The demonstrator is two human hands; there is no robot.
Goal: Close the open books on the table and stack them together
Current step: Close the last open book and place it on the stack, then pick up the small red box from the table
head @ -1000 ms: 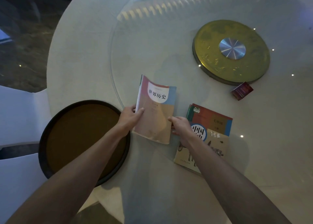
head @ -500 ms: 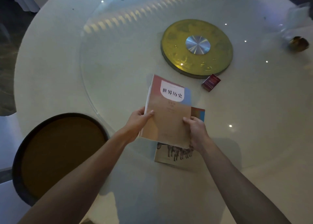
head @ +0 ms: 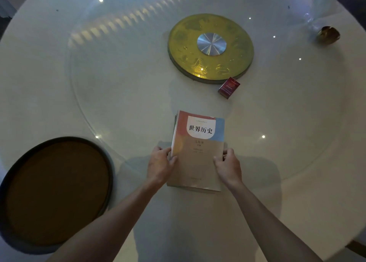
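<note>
Books (head: 198, 152) lay closed in a stack on the glass turntable (head: 118, 95) of the round worktop (head: 39, 67), near its close edge; the top one showed a cover of red, blue and tan with a white panel of black characters; a thin strip of the book beneath showed along its left and bottom edges, so the two sat almost square on each other. The left hand (head: 160, 165) gripped the stack's left edge, thumb on the cover and fingers curled against the side; the right hand (head: 228, 165) gripped the right edge the same way, thumb on top, fingers wrapped at the side; both forearms reached in from the bottom of the view. A dark round tray (head: 55, 192) with a brown inside sat on the worktop to the left, well apart from the stack; a gold disc (head: 184, 44) with a silver hub lay at the turntable's middle, beyond the books; a small red box (head: 228, 87) stood just beside the disc's near rim, between disc and books; a small gold object (head: 327, 35) sat at the far right, too dim to tell what it was.
</note>
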